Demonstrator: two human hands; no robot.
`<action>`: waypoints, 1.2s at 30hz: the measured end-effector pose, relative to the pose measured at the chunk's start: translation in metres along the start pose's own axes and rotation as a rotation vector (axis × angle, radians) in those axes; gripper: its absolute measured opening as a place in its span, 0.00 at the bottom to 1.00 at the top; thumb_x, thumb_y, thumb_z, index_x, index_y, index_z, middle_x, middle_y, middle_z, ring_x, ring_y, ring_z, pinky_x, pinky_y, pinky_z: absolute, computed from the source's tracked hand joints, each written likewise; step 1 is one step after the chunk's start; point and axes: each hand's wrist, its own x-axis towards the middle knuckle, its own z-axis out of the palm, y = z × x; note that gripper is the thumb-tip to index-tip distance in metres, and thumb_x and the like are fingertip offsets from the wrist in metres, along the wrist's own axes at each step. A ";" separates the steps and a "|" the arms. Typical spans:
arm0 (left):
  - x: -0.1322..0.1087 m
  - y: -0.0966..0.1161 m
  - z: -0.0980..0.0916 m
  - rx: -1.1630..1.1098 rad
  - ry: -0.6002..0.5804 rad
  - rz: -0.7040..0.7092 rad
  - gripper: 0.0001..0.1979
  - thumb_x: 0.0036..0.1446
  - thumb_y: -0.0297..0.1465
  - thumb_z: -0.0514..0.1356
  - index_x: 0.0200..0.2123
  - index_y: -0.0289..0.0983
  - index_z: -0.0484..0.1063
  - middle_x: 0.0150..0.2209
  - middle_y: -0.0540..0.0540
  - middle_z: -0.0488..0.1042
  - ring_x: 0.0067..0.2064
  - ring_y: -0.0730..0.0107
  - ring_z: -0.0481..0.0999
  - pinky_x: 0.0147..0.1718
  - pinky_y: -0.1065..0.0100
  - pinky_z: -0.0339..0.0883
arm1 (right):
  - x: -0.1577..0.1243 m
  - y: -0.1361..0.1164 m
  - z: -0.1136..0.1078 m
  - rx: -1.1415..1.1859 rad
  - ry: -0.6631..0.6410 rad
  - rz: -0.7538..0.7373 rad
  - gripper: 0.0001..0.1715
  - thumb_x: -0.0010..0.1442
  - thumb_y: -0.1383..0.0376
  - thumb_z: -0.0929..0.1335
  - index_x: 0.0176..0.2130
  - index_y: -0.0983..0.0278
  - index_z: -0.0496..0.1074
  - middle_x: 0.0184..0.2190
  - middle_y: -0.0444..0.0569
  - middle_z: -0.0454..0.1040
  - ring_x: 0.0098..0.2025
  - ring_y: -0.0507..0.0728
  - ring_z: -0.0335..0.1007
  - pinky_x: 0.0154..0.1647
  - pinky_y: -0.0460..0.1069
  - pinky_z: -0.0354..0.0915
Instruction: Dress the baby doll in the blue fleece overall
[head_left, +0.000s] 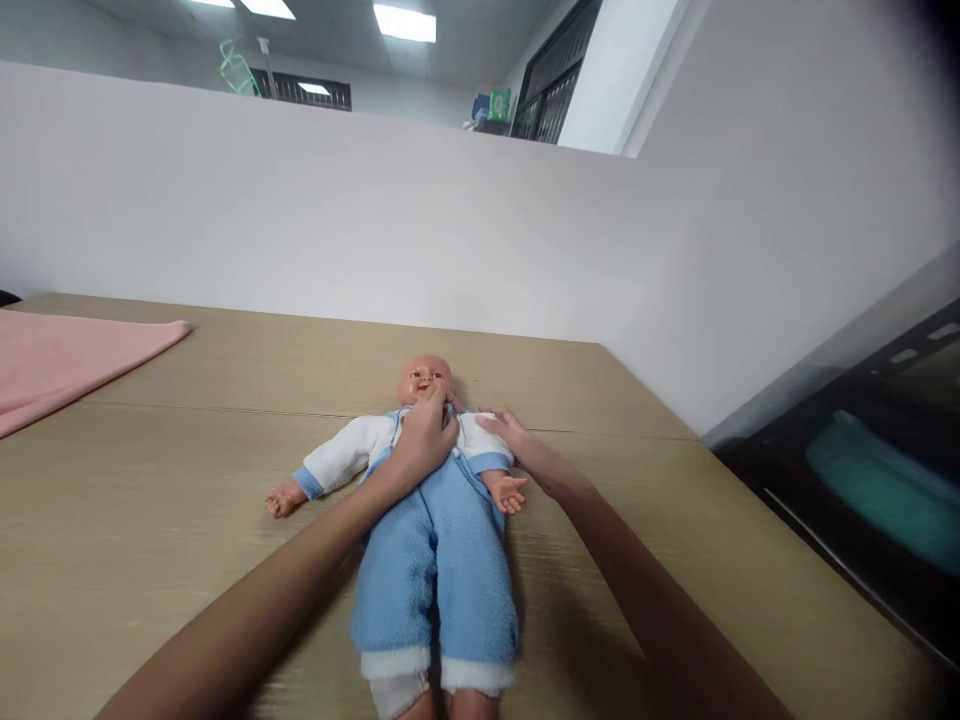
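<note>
A baby doll [435, 530] lies on its back on the wooden table, head toward the wall, dressed in a white and blue fleece outfit. My left hand [429, 430] is closed at the collar, just below the doll's chin; its fingertips are bunched on the edge of the clothing. Against the white sleeve on the right side of the view rests my right hand [511, 438], fingers extended over the doll's shoulder and upper arm. Both of the doll's arms are spread outward, and its feet are cut off by the lower frame edge.
A pink cloth [75, 360] lies on the table [225, 370] at the far left. Behind the table stands a white low wall [300, 220]. Beyond the right table edge is a dark rack with a teal item [885, 490].
</note>
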 end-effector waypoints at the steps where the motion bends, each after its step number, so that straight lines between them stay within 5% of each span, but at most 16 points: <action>1: 0.000 0.000 0.000 0.013 -0.003 0.003 0.12 0.63 0.20 0.60 0.44 0.42 0.71 0.47 0.42 0.83 0.52 0.52 0.82 0.52 0.55 0.73 | -0.005 -0.006 -0.006 -0.041 -0.050 0.030 0.24 0.57 0.54 0.85 0.51 0.57 0.84 0.44 0.48 0.88 0.43 0.62 0.84 0.43 0.56 0.81; 5: -0.002 0.000 -0.001 0.053 -0.013 0.002 0.13 0.62 0.19 0.59 0.44 0.42 0.71 0.48 0.40 0.83 0.53 0.51 0.82 0.52 0.54 0.74 | -0.031 -0.039 -0.041 -0.313 -0.225 0.052 0.45 0.51 0.64 0.83 0.66 0.55 0.81 0.44 0.47 0.90 0.36 0.61 0.80 0.40 0.55 0.75; 10: -0.003 -0.002 0.000 0.077 -0.029 -0.014 0.12 0.63 0.19 0.58 0.45 0.41 0.72 0.50 0.40 0.83 0.55 0.50 0.82 0.53 0.54 0.74 | -0.040 -0.065 -0.092 -0.655 -0.279 -0.041 0.32 0.46 0.67 0.82 0.52 0.56 0.91 0.44 0.48 0.91 0.36 0.65 0.82 0.41 0.55 0.74; 15: -0.004 0.001 -0.003 0.042 -0.070 0.015 0.09 0.69 0.25 0.60 0.50 0.40 0.73 0.50 0.40 0.84 0.52 0.52 0.82 0.52 0.54 0.74 | -0.035 -0.044 -0.120 -0.708 -0.282 -0.059 0.31 0.57 0.55 0.82 0.59 0.56 0.89 0.45 0.50 0.91 0.36 0.63 0.82 0.39 0.55 0.77; 23: -0.043 0.013 -0.052 0.167 -0.009 0.120 0.13 0.80 0.39 0.59 0.60 0.41 0.75 0.62 0.38 0.80 0.66 0.45 0.73 0.69 0.43 0.64 | -0.040 0.012 -0.125 -0.406 -0.248 -0.009 0.35 0.64 0.46 0.80 0.64 0.58 0.83 0.67 0.59 0.83 0.64 0.74 0.83 0.64 0.66 0.80; 27: -0.082 -0.001 -0.079 0.123 0.088 -0.006 0.14 0.82 0.41 0.54 0.54 0.41 0.76 0.56 0.39 0.82 0.60 0.48 0.77 0.66 0.46 0.67 | -0.047 0.022 -0.115 -0.664 -0.142 -0.178 0.34 0.67 0.44 0.75 0.64 0.59 0.82 0.66 0.60 0.82 0.68 0.77 0.77 0.73 0.73 0.70; 31: -0.120 -0.018 -0.083 0.032 0.162 -0.210 0.17 0.80 0.42 0.50 0.53 0.41 0.75 0.54 0.38 0.82 0.58 0.47 0.78 0.64 0.45 0.68 | -0.068 0.011 -0.068 -0.777 0.023 -0.453 0.25 0.73 0.51 0.71 0.63 0.58 0.81 0.66 0.61 0.80 0.70 0.75 0.73 0.75 0.74 0.64; 36: -0.138 -0.022 -0.079 -0.107 0.049 -0.401 0.20 0.74 0.49 0.53 0.51 0.40 0.75 0.53 0.37 0.82 0.58 0.43 0.79 0.64 0.44 0.68 | -0.087 0.006 -0.004 -0.516 -0.084 -0.333 0.18 0.79 0.49 0.67 0.49 0.58 0.78 0.46 0.53 0.85 0.49 0.67 0.82 0.57 0.63 0.76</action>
